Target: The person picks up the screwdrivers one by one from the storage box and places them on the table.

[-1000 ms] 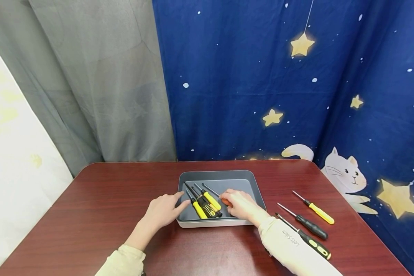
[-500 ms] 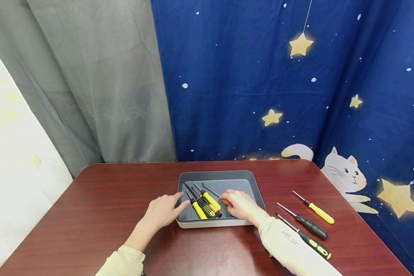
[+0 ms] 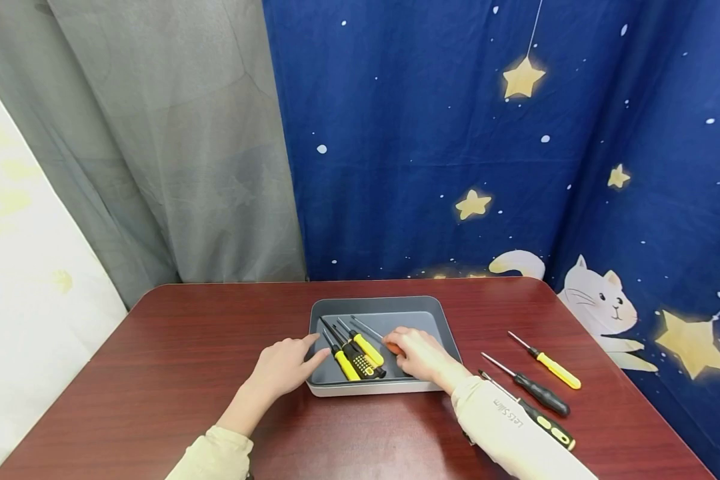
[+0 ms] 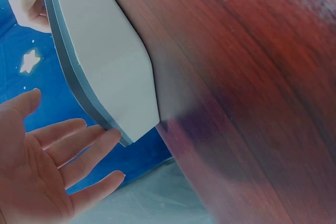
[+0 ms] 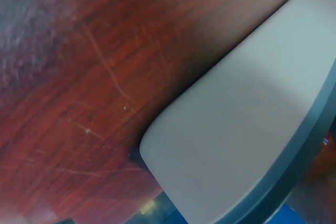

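Observation:
A grey tray (image 3: 379, 391) with a pale outer wall stands on the table. Inside it, toward the left, several screwdrivers with yellow or black handles lie close together, among them a yellow-handled screwdriver (image 3: 369, 350). My right hand (image 3: 423, 357) reaches in over the front right and grips the orange handle of another screwdriver (image 3: 393, 347); its shaft points to the back left and most of the handle is hidden. At the left rim is my left hand (image 3: 283, 365), fingers extended and holding nothing; in the left wrist view its fingertips (image 4: 113, 136) are right at the rim.
Right of the tray, a yellow-handled screwdriver (image 3: 558, 370), a black-handled screwdriver (image 3: 543, 395) and a black-and-yellow screwdriver (image 3: 546, 424) lie side by side on the red-brown table (image 3: 174, 380). Behind the table hang a grey curtain (image 3: 216, 167) and a blue star-patterned curtain (image 3: 408, 167).
The tip of the orange-handled screwdriver has shifted very slightly toward the back, with a small movement of the right hand. The left hand and the tray stay put.

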`<state>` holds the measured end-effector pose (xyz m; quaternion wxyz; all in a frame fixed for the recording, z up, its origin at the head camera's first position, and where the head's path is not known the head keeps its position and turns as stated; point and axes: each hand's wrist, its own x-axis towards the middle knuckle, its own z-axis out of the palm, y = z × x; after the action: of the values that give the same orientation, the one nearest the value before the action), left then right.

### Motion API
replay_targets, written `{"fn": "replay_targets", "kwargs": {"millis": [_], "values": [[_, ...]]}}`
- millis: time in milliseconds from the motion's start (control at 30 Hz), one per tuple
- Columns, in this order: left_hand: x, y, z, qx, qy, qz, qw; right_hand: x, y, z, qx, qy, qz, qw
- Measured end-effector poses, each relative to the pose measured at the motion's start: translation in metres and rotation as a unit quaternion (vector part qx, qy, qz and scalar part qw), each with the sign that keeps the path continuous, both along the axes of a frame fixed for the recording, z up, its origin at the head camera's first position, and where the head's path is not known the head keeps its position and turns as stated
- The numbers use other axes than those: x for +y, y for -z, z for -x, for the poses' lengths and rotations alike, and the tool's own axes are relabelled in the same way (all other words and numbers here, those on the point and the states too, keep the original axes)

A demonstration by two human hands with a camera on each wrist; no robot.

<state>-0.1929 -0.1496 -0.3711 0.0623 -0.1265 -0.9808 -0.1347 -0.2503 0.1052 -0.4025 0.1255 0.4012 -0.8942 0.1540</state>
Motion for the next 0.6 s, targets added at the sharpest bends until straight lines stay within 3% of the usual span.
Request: {"fn": "replay_targets", "kwargs": {"millis": [600], "values": [[0.0, 0.001, -0.001, -0.001, -0.007, -0.002, 1.0, 0.009, -0.017, -0.003, 0.021, 0.0, 0.004, 0.9998]]}}
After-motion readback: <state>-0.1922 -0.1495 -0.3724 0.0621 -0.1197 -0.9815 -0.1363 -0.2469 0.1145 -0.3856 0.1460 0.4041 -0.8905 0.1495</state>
